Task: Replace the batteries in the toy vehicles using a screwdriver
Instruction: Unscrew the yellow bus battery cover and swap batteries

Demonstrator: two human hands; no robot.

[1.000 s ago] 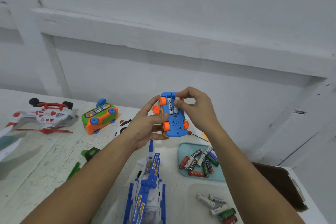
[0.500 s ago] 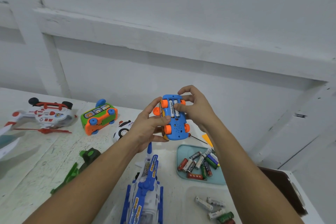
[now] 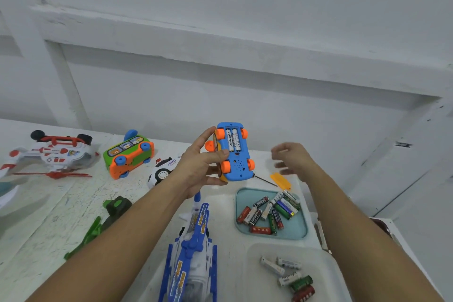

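Blue plastic toy car with orange wheels [image 3: 234,154] gripped underside-up in left hand [image 3: 197,169] above white table [image 3: 61,203], two white batteries [image 3: 233,141] seated in its open compartment; right hand [image 3: 291,158] just beside, not touching, fingers loosely spread, empty

Frame centre: the left hand [image 3: 198,167] holds the upturned toy car [image 3: 236,164] above the surface [image 3: 44,216]. Two batteries [image 3: 232,141] lie side by side in the compartment at the car's upper end. The right hand [image 3: 291,158] is right of the car, apart from it.

Right of centre: the screwdriver [image 3: 279,180] lies on the surface, just above the upper tray [image 3: 302,225], which contains loose cells [image 3: 267,213]. The lower tray [image 3: 255,287] sits below it, with further cells [image 3: 286,272] inside.

Lower centre: a large toy aircraft [image 3: 193,252], left of both trays.

Left side, running left to right: toy helicopter [image 3: 54,154], toy bus [image 3: 128,154], small toy car [image 3: 161,171]. A toy plane [image 3: 107,218] lies below these.
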